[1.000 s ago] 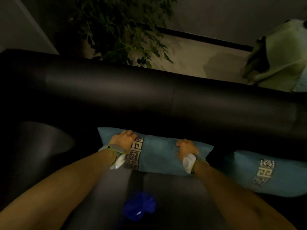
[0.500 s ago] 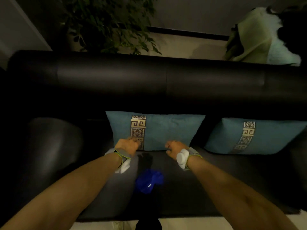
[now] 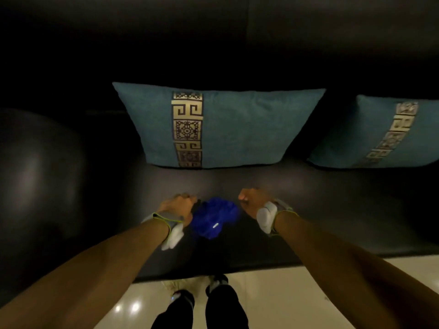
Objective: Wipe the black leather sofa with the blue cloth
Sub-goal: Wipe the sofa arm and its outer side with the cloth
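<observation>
So I'm looking down at the black leather sofa (image 3: 308, 210) and the blue cloth (image 3: 213, 217) sits bunched on the seat right between my two hands. My left hand (image 3: 177, 206) is just beside the cloth's left edge, knuckles up, fingers curled under; it looks like it might be touching the fabric, but the light is bad and I honestly can't tell if it's gripping anything. My right hand (image 3: 251, 201) is off the cloth's right side with a small gap, loosely curled, holding nothing. Beyond both hands, a teal cushion (image 3: 237, 129) with a gold patterned stripe leans on the backrest, and a second cushion (image 3: 380, 134) sits further right of my right hand.
</observation>
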### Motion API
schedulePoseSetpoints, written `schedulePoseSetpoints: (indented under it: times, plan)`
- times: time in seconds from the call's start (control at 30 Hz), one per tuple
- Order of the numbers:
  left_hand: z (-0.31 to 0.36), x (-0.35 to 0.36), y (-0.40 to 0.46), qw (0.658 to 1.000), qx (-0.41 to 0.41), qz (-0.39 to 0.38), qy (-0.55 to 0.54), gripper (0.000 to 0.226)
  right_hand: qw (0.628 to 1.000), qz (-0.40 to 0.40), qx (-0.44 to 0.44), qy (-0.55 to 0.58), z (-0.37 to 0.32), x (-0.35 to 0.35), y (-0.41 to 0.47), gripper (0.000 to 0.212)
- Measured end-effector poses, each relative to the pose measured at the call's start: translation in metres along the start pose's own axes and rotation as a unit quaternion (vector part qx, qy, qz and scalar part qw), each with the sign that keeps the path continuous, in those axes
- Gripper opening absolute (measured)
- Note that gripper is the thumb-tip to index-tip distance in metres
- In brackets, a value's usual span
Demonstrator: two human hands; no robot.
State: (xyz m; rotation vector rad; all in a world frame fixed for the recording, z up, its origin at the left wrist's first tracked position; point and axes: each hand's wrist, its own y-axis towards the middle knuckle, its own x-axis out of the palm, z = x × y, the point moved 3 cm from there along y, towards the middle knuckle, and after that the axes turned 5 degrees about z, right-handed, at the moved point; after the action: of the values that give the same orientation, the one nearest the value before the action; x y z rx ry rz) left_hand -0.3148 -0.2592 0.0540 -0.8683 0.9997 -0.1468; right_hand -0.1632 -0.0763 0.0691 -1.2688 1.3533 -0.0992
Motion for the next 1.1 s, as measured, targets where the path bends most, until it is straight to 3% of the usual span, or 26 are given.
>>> schedulePoseSetpoints:
  times: [0.33,0.47,0.57,0.67,0.9,1.1]
  plan:
    - [-0.022,0.116,0.082,0.977,-0.068,0.071,-0.19,0.059,0.999,-0.042,-0.015,0.005,0.028,0.099,0.08,0.056]
    - [-0.008,0.124,0.098,0.965,-0.061,0.095,-0.237,0.052,0.999,0.039,-0.022,0.004,0.033,0.108,0.089,0.034]
    - [0.002,0.125,0.099,0.976,-0.055,0.08,-0.195,0.027,0.999,0.025,-0.03,-0.007,0.03,0.106,0.086,0.021]
    - [0.005,0.125,0.094,0.964,-0.064,0.083,-0.245,0.016,1.0,0.023,-0.014,0.004,0.03,0.099,0.077,0.017]
    - [0.005,0.038,0.029,0.916,-0.093,0.14,-0.365,0.025,0.995,0.074,-0.02,0.068,0.01,0.022,0.023,0.011]
    - [-0.002,-0.111,-0.081,0.869,-0.047,0.299,-0.392,0.024,0.981,0.165,-0.081,0.061,-0.054,-0.102,-0.045,0.013]
